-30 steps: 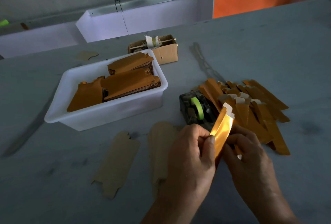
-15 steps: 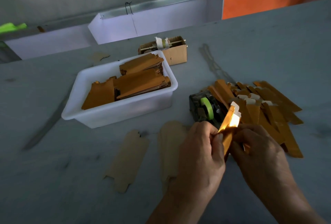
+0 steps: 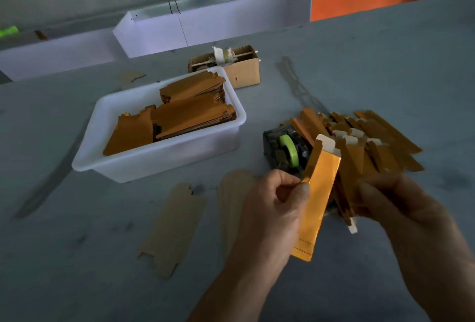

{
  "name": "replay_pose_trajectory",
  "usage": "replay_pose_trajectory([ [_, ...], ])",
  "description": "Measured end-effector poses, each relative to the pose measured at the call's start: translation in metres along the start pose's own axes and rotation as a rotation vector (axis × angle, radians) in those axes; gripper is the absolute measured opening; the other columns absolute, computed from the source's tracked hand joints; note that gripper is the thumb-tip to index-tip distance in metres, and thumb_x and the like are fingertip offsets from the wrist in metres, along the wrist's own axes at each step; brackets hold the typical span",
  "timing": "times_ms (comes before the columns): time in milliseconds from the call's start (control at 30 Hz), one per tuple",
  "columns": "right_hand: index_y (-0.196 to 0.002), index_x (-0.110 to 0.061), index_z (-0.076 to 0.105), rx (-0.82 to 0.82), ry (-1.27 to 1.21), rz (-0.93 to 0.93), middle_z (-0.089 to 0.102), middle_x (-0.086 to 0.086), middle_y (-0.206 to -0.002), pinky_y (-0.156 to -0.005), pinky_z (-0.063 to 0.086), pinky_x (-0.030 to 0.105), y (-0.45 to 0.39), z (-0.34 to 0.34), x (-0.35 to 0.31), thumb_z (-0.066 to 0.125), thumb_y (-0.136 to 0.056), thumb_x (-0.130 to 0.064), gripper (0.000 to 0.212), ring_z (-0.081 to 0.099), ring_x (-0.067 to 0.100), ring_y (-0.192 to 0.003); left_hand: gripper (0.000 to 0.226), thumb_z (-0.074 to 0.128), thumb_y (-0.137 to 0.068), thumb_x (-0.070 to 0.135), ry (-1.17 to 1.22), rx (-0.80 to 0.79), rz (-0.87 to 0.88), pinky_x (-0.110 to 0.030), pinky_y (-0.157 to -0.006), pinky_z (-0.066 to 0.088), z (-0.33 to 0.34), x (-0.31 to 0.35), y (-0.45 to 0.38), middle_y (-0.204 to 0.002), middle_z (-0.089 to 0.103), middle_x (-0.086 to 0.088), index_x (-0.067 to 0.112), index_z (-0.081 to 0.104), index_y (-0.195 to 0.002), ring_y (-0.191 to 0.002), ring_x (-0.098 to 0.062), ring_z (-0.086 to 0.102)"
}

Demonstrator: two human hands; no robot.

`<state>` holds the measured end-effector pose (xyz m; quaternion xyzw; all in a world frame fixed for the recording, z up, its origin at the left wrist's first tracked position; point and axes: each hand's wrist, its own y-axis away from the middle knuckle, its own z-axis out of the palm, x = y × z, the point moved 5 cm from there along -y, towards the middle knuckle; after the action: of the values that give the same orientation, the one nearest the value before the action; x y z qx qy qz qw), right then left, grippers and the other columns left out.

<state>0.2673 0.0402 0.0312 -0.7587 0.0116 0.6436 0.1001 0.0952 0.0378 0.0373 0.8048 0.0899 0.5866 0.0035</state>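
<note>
I have the left hand (image 3: 270, 208) pinching the gold carton (image 3: 320, 193) by its long left edge, with thumb and forefinger closed on the fold partway down from the open top. The carton stands nearly upright, tilted slightly right. Its white flap points up and its perforated lower end hangs free beside the wrist.

The right hand (image 3: 406, 213) sits just right of the carton with its fingers curled. It is blurred, so I cannot tell whether it grips anything or touches the carton's right edge.

Just beyond the left knuckles stands the tape dispenser (image 3: 285, 152). Beyond the right hand, the pile of folded cartons (image 3: 380, 139) crowds close. Left of the left hand, two flat blanks (image 3: 174, 226) lie on the bench (image 3: 385, 64), with the white tub (image 3: 164, 157) farther out. Grey bench surface runs on nearer me than both hands.
</note>
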Motion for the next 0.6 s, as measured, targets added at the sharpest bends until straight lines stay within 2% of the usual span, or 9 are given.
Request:
replay_pose_trajectory([
  [67,-0.082,-0.023,0.068,-0.128,-0.131,0.024,0.065,0.005,-0.076,-0.067,0.055,0.03,0.004,0.002,-0.003,0.068,-0.061,-0.063,0.045,0.063,0.023,-0.074,0.01,0.063,-0.09,0.03,0.097,-0.002,-0.043,-0.018,-0.06,0.043,-0.002,-0.001,0.005,-0.07,0.061,0.011,0.027,0.063,-0.08,-0.068,-0.002,0.058],
  [100,-0.081,-0.022,0.069,-0.174,-0.148,0.013,0.065,0.006,-0.074,-0.065,0.055,0.027,0.005,0.004,-0.007,0.071,-0.058,-0.064,0.048,0.062,0.022,-0.072,0.011,0.063,-0.09,0.029,0.138,-0.011,-0.059,-0.016,-0.057,0.043,-0.003,-0.001,0.008,-0.069,0.062,0.011,0.026,0.064,-0.08,-0.065,-0.001,0.058],
  [200,-0.076,-0.023,0.073,-0.273,-0.19,0.01,0.065,0.005,-0.068,-0.06,0.052,0.015,0.009,0.013,-0.019,0.068,-0.063,-0.032,0.016,0.061,0.012,-0.064,0.014,0.063,-0.09,0.025,0.234,-0.037,-0.107,-0.01,-0.049,0.042,-0.004,-0.001,0.012,-0.064,0.065,0.01,0.022,0.066,-0.077,-0.057,0.0,0.058],
  [233,-0.076,-0.024,0.073,-0.292,-0.178,0.007,0.066,0.006,-0.069,-0.06,0.051,0.014,0.01,0.016,-0.022,0.065,-0.063,-0.027,0.015,0.061,0.01,-0.063,0.014,0.063,-0.09,0.023,0.251,-0.032,-0.117,-0.012,-0.049,0.042,-0.005,-0.001,0.012,-0.064,0.065,0.008,0.02,0.066,-0.077,-0.057,-0.003,0.058],
  [333,-0.077,-0.028,0.073,-0.341,-0.114,-0.007,0.069,0.003,-0.075,-0.06,0.05,0.014,0.012,0.022,-0.028,0.063,-0.063,-0.029,0.017,0.062,0.008,-0.065,0.012,0.065,-0.088,0.021,0.265,0.007,-0.109,-0.02,-0.048,0.038,-0.006,-0.003,0.015,-0.065,0.063,-0.001,0.015,0.068,-0.078,-0.057,-0.01,0.053],
  [467,-0.081,-0.035,0.072,-0.366,-0.055,-0.033,0.07,-0.004,-0.08,-0.06,0.051,0.015,0.01,0.027,-0.031,0.059,-0.065,-0.032,0.021,0.063,0.005,-0.069,0.012,0.066,-0.087,0.021,0.262,0.029,-0.103,-0.03,-0.052,0.036,-0.004,-0.005,0.019,-0.074,0.066,-0.014,0.017,0.069,-0.076,-0.063,-0.021,0.053],
  [533,-0.083,-0.037,0.072,-0.366,-0.03,-0.04,0.071,-0.007,-0.082,-0.061,0.051,0.014,0.009,0.027,-0.031,0.058,-0.065,-0.035,0.023,0.063,0.004,-0.071,0.012,0.068,-0.085,0.025,0.265,0.028,-0.105,-0.032,-0.054,0.036,-0.004,-0.004,0.02,-0.073,0.067,-0.009,0.019,0.07,-0.075,-0.065,-0.021,0.054],
  [600,-0.083,-0.038,0.072,-0.367,-0.033,-0.039,0.07,-0.008,-0.083,-0.061,0.05,0.014,0.008,0.028,-0.031,0.057,-0.066,-0.035,0.023,0.063,0.004,-0.072,0.011,0.069,-0.075,0.034,0.264,0.019,-0.103,-0.032,-0.055,0.038,-0.003,0.0,0.021,-0.069,0.067,-0.002,0.023,0.07,-0.074,-0.064,-0.017,0.056],
])
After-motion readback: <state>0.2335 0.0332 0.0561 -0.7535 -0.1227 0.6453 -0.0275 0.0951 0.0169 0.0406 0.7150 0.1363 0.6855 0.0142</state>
